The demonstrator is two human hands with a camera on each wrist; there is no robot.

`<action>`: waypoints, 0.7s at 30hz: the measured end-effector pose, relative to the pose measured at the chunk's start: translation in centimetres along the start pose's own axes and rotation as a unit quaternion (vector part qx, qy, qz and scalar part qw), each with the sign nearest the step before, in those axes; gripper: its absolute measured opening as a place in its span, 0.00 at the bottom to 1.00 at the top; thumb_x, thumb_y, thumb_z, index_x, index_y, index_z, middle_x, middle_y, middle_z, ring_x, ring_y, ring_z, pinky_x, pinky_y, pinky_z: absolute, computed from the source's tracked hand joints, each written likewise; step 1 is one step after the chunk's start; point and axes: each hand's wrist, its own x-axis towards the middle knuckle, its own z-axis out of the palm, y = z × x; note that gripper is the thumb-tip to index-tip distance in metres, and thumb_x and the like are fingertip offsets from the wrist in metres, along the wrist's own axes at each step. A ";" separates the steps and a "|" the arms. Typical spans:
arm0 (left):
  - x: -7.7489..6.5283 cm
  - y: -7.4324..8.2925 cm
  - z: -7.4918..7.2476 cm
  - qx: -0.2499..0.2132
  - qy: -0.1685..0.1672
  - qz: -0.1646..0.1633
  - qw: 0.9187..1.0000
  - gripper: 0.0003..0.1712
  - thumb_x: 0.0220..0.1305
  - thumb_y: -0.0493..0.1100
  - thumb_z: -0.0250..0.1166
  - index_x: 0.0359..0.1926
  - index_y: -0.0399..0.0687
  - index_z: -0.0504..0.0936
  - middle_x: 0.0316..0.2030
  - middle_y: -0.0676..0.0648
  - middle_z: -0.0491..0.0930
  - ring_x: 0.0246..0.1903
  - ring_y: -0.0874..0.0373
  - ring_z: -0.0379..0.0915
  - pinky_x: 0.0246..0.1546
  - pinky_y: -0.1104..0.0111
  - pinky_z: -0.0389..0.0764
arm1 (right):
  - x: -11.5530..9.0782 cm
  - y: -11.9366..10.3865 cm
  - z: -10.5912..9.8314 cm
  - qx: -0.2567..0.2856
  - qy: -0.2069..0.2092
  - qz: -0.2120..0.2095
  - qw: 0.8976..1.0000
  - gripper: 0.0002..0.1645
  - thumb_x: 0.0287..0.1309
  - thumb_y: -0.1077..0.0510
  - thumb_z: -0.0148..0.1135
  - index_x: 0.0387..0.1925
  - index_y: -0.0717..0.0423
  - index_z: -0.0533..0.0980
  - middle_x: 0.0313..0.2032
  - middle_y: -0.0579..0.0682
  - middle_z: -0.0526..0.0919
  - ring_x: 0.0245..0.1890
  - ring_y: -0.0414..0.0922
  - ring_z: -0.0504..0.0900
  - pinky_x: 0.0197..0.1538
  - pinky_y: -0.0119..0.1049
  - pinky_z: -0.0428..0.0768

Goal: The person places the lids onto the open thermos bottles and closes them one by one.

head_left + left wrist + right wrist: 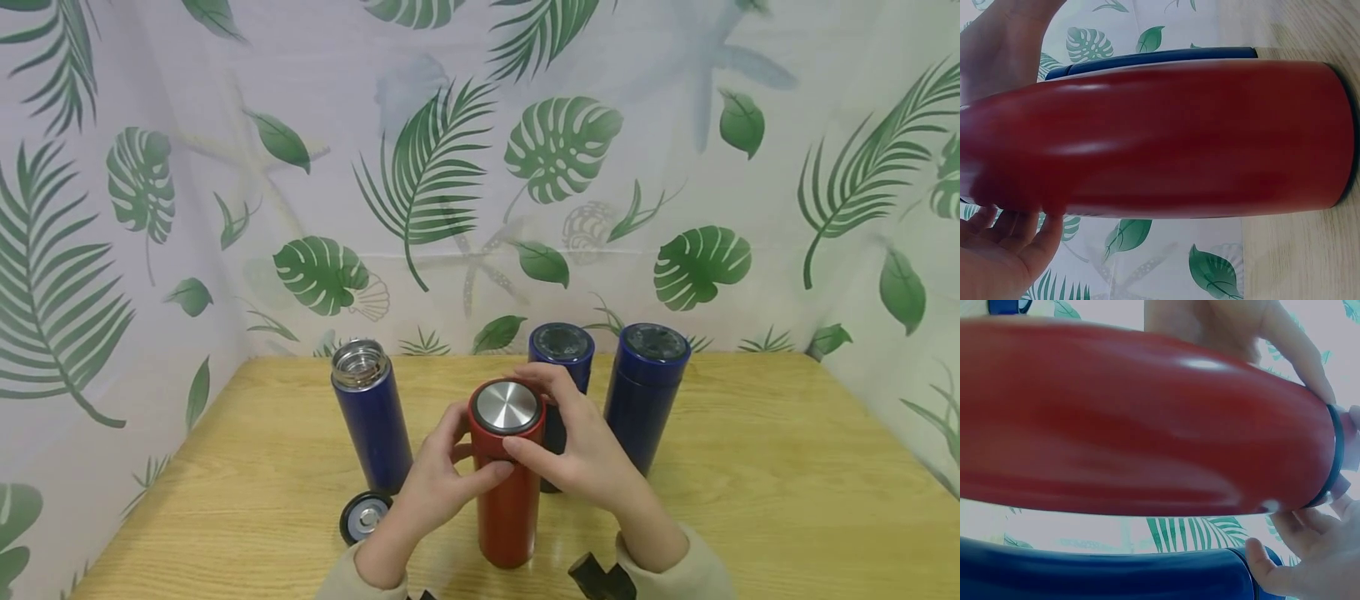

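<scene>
The red bottle [508,525] is upright at the near middle of the table [787,467]. The left hand [442,483] is curled round its upper body, thumb in front. The right hand [573,450] is curled round the lid [507,406] (silver on top), thumb at its front edge. An uncapped blue bottle [372,433] and a loose cap [366,517] are at left; two capped blue bottles [647,408] stand behind the right hand and wrist.

Left hand [444,475] and right hand [581,450] grip a red flask [507,517]; left of them stands a lidless blue flask [373,433], behind the right, two lidded blue flasks [562,343] [647,408]
</scene>
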 end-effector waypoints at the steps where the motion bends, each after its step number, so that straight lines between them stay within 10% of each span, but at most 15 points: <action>1: 0.0 0.0 0.0 0.000 -0.001 0.000 1.000 0.29 0.52 0.42 0.65 0.55 0.47 0.65 0.48 0.50 0.71 0.49 0.59 0.66 0.47 0.64 0.71 | 0.0 0.0 0.0 0.009 -0.004 -0.004 1.000 0.32 0.45 0.63 0.63 0.54 0.59 0.62 0.49 0.48 0.73 0.49 0.44 0.71 0.51 0.40 0.68; 13: -0.1 0.0 0.0 -0.005 0.000 0.004 1.000 0.28 0.52 0.41 0.65 0.54 0.46 0.66 0.48 0.49 0.71 0.48 0.58 0.66 0.47 0.65 0.71 | 0.0 -0.4 0.8 -0.024 0.016 0.060 0.998 0.37 0.38 0.56 0.72 0.52 0.52 0.63 0.46 0.45 0.68 0.44 0.41 0.69 0.44 0.41 0.73; 21: 0.0 -0.1 0.0 -0.004 -0.001 0.006 1.000 0.29 0.52 0.41 0.65 0.54 0.46 0.65 0.48 0.49 0.71 0.48 0.58 0.66 0.47 0.63 0.70 | 0.0 -0.2 0.0 -0.003 -0.011 0.005 1.000 0.31 0.47 0.61 0.63 0.54 0.58 0.62 0.47 0.46 0.72 0.47 0.42 0.71 0.49 0.43 0.70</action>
